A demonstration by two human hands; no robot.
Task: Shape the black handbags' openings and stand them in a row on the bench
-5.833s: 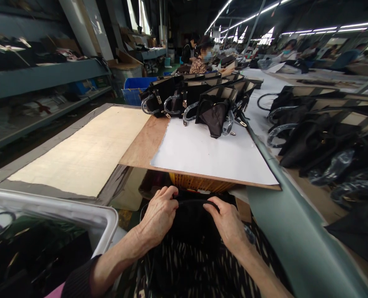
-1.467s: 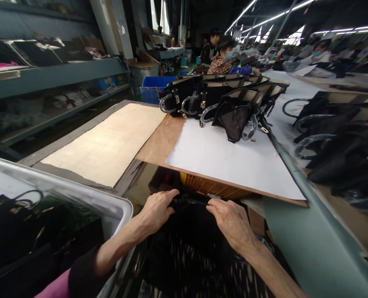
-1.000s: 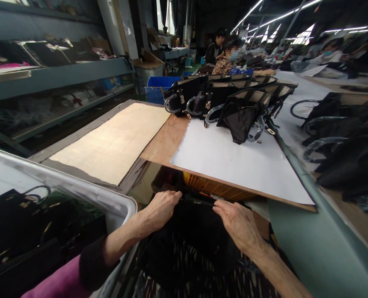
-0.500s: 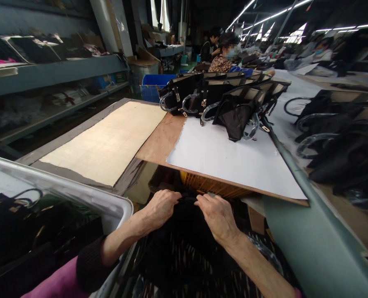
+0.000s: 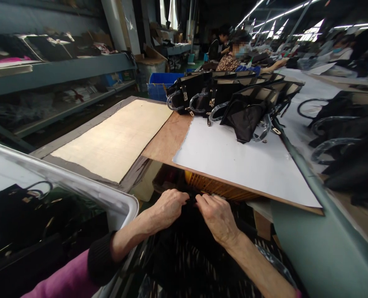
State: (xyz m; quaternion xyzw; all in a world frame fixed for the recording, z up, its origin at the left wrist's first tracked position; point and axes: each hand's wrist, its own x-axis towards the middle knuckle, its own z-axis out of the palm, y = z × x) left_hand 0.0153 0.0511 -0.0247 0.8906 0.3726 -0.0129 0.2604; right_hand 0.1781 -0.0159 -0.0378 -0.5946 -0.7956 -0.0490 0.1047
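Note:
Both my hands pinch the upper edge of a black bag (image 5: 196, 236) that hangs low in front of me, below the table edge. My left hand (image 5: 170, 205) has its fingers closed on the edge from the left. Close beside it, my right hand (image 5: 218, 215) grips the same edge from the right, knuckles up. Only a small gap separates the two sets of fingertips. The dark cloth makes the bag's full shape hard to make out, and its lower part blends into my dark patterned clothing.
Several black bags with plastic-wrapped handles (image 5: 246, 111) stand on white paper (image 5: 233, 161) ahead. More black bags (image 5: 351, 153) lie at right. A white bin (image 5: 122, 198) with black bags is at left. Beneath the table sits a yellow crate (image 5: 215, 184). A co-worker (image 5: 233, 58) sits beyond.
My fingertips have come closer together along the bag's edge, the left hand moving right. The view has turned slightly left. The co-worker's arm now reaches out to the right.

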